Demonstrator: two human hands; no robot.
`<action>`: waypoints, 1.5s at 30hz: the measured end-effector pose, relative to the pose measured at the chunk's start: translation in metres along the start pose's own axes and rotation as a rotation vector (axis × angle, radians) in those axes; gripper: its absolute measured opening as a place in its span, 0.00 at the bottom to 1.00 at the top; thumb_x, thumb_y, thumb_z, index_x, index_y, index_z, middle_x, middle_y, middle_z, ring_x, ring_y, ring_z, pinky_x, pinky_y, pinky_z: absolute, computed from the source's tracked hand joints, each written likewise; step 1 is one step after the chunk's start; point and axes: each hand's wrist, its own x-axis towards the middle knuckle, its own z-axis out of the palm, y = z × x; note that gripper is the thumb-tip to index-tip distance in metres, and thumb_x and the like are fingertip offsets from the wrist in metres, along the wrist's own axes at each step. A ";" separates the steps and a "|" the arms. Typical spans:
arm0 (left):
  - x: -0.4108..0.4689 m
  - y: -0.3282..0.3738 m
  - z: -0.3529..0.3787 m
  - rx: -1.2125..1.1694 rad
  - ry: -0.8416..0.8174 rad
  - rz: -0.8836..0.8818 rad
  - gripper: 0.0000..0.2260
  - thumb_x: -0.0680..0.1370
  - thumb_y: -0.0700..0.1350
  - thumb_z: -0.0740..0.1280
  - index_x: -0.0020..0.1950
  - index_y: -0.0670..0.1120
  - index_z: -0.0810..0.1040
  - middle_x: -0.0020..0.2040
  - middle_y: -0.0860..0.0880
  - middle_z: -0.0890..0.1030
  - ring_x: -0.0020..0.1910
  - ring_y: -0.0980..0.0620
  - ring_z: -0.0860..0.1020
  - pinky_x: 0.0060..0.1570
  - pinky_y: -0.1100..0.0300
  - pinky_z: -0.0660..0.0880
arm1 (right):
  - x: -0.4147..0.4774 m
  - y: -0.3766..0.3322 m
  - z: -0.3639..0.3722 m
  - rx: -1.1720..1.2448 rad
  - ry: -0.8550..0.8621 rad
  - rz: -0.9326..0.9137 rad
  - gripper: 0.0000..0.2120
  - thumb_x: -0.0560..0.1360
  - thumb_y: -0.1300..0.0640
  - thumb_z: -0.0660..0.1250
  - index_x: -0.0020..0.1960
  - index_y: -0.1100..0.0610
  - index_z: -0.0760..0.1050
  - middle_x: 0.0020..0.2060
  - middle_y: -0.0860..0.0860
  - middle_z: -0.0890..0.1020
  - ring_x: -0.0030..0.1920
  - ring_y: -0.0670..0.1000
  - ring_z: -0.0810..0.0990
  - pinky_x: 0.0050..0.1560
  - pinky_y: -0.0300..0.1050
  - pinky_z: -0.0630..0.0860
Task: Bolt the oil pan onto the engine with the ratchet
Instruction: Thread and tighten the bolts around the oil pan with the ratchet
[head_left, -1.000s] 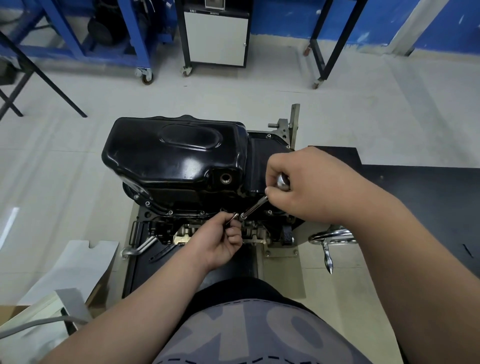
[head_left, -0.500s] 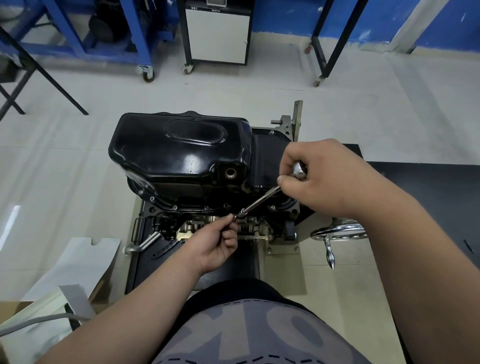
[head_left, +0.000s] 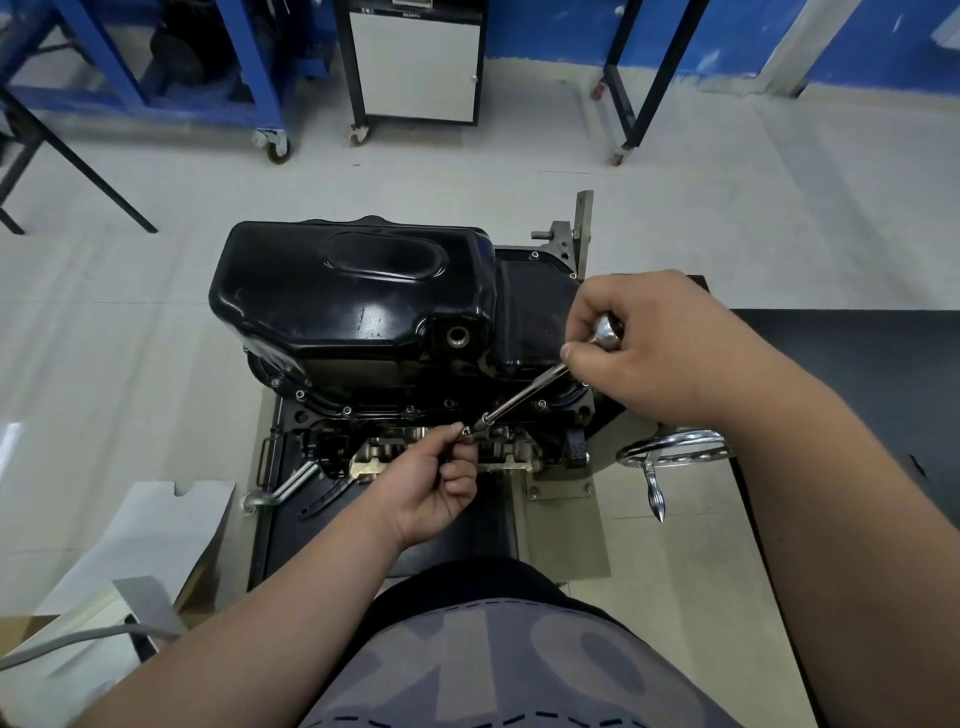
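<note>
Atop the engine (head_left: 514, 460) sits the black oil pan (head_left: 353, 306), with a row of bolts showing along its near flange. Our right hand (head_left: 660, 348) grips the upper end of the ratchet (head_left: 524, 395), whose shaft slants down and leftward across that flange. Our left hand (head_left: 431, 488) pinches the ratchet's lower tip between its fingertips. A chrome handwheel (head_left: 675, 449) lies just right of the engine.

The oil pan (head_left: 353, 301) sits on the engine (head_left: 519, 452), which stands on the floor (head_left: 130, 338). The ratchet (head_left: 524, 397) slants across the pan's near edge, its upper end gripped in the right hand (head_left: 649, 343). Its lower tip, pinched by the left hand (head_left: 431, 493), perhaps touches a bolt. A handwheel (head_left: 675, 452) lies right of the engine, and a cabinet (head_left: 415, 62) stands behind.
</note>
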 end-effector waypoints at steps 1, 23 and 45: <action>0.000 0.000 -0.001 0.012 0.009 -0.003 0.06 0.72 0.46 0.65 0.41 0.45 0.69 0.28 0.52 0.68 0.20 0.60 0.64 0.18 0.69 0.61 | 0.000 -0.001 0.001 0.001 0.003 0.002 0.07 0.69 0.52 0.67 0.34 0.46 0.72 0.27 0.44 0.75 0.31 0.39 0.72 0.28 0.38 0.65; 0.039 0.026 0.022 -0.062 0.169 0.026 0.14 0.82 0.46 0.52 0.37 0.47 0.66 0.21 0.54 0.65 0.15 0.58 0.59 0.15 0.68 0.56 | -0.001 -0.033 0.052 -0.217 -0.108 -0.085 0.02 0.75 0.52 0.62 0.48 0.47 0.70 0.48 0.44 0.70 0.40 0.47 0.69 0.39 0.43 0.66; 0.040 0.029 0.017 -0.103 0.230 -0.002 0.18 0.81 0.45 0.55 0.30 0.47 0.67 0.21 0.54 0.61 0.16 0.58 0.57 0.16 0.68 0.55 | 0.032 -0.053 0.056 -0.328 -0.133 -0.113 0.08 0.76 0.56 0.60 0.55 0.49 0.71 0.52 0.46 0.71 0.43 0.52 0.75 0.40 0.46 0.70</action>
